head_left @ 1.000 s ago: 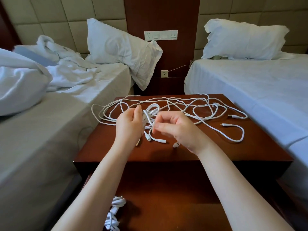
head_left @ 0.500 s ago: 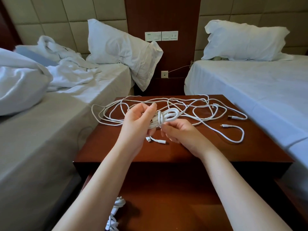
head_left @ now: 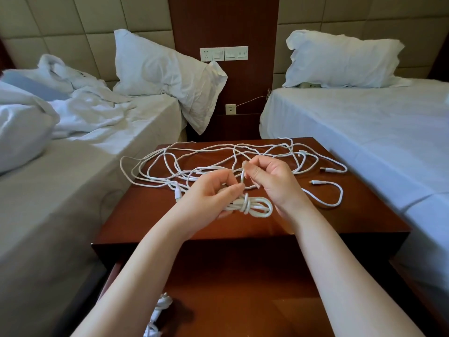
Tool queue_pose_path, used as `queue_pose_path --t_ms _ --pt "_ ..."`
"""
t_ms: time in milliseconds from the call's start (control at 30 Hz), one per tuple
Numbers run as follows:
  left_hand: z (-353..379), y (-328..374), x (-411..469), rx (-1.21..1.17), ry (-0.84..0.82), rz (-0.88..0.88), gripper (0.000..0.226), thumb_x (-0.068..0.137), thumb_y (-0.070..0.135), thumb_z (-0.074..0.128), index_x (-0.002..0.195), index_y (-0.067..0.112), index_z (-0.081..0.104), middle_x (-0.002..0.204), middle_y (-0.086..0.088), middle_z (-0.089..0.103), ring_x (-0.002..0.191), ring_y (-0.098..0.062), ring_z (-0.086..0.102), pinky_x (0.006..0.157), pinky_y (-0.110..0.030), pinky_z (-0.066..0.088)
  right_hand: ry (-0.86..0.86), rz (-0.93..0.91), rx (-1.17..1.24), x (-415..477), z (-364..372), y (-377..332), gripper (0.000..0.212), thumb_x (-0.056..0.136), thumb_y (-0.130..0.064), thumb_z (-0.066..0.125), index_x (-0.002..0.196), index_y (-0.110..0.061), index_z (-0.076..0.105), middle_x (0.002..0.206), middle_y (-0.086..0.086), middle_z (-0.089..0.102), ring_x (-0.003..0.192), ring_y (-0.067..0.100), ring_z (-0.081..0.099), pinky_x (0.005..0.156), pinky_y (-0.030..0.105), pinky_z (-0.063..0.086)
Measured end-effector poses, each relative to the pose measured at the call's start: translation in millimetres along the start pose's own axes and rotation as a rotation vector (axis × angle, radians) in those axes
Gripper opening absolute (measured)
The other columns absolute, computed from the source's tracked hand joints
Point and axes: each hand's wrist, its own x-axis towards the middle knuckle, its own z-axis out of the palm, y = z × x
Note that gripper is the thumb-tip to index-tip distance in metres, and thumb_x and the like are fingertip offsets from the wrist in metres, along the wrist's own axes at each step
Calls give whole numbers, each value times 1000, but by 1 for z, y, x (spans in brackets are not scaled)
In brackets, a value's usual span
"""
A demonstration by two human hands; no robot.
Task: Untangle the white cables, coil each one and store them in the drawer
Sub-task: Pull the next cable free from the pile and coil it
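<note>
Left hand [head_left: 209, 194] grips the coil [head_left: 257, 207], now lowered; right hand [head_left: 269, 181], lifted since, pinches the tail [head_left: 242, 177] pulled upward. Wrap likely tightening; coil nearly ready for the drawer [head_left: 233, 312].

A coiled white cable [head_left: 255, 206], bound at its middle by a wrap of its own strand, is gripped by the left hand [head_left: 206, 198] over the nightstand [head_left: 352, 215]. Its free end is pinched upright by the right hand [head_left: 269, 181]. Loose white cables [head_left: 170, 164] are spread in a tangle behind it. Another coiled bundle [head_left: 161, 305] is seen at the left of the open drawer [head_left: 243, 307] below.
</note>
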Motion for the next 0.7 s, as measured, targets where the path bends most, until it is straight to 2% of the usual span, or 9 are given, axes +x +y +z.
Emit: queue_pose_path --t_ms 100,167,267,333,400,433,533,633,700 --pt "-1 -3 2 122 88 -40 24 95 24 54 73 16 49 52 8 44 50 -11 38 54 -29 39 47 -9 12 1 0 -6 29 95 -21 58 66 -18 60 45 -19 48 50 -3 48 68 18 37" --pt "-1 -9 6 216 197 -75 25 95 27 53 72 19 47 61 -2 49 57 -19 42 58 -35 38 68 -25 12 0 1 -10 29 94 -22 59 66 -17 61 46 -16 48 51 -1 48 67 19 40" --pt "0 -16 10 360 335 -130 23 96 26 51 75 19 46 70 -10 55 61 -20 48 56 -30 37 39 -72 -62 0 6 -16 27 93 -23 61 68 -14 64 63 8 58 64 11 54 66 18 47" --pt "-2 -18 12 328 438 -150 16 96 24 52 83 16 48 71 -8 56 58 -16 47 50 -22 36 -23 -93 -135 -1 10 -21 28 94 -23 59 70 -10 66 68 14 58 66 18 53 67 23 47" --pt "-9 -19 14 296 590 -152 14 95 22 53 85 13 49 68 0 52 54 -11 45 44 -12 32 -120 -115 -219 -2 13 -27 27 95 -22 58 73 -8 68 62 5 58 63 16 52 66 29 46" --pt "-12 -20 14 286 662 -142 16 95 22 54 82 14 49 67 3 51 55 -9 46 45 -12 33 -164 -124 -251 -2 15 -29 25 94 -20 58 75 -9 70 61 0 59 61 13 52 64 29 45" --pt "-19 -19 13 232 827 -75 22 93 24 56 73 22 46 67 3 52 62 -17 53 56 -27 41 -259 -99 -275 -6 25 -30 19 92 -18 62 77 -13 71 54 -8 53 54 5 47 60 27 41" --pt "-22 -19 9 95 896 -9 21 94 22 56 74 17 51 62 0 53 60 -20 54 60 -45 48 -261 -146 -371 -8 37 -23 15 91 -19 65 77 -17 72 60 -13 61 59 4 55 61 23 45" --pt "-22 -19 8 -26 893 21 20 95 22 56 76 14 53 59 -1 55 54 -16 54 56 -44 48 -236 -171 -395 -7 40 -19 10 90 -20 67 88 -18 77 71 -14 67 70 3 62 70 22 51"
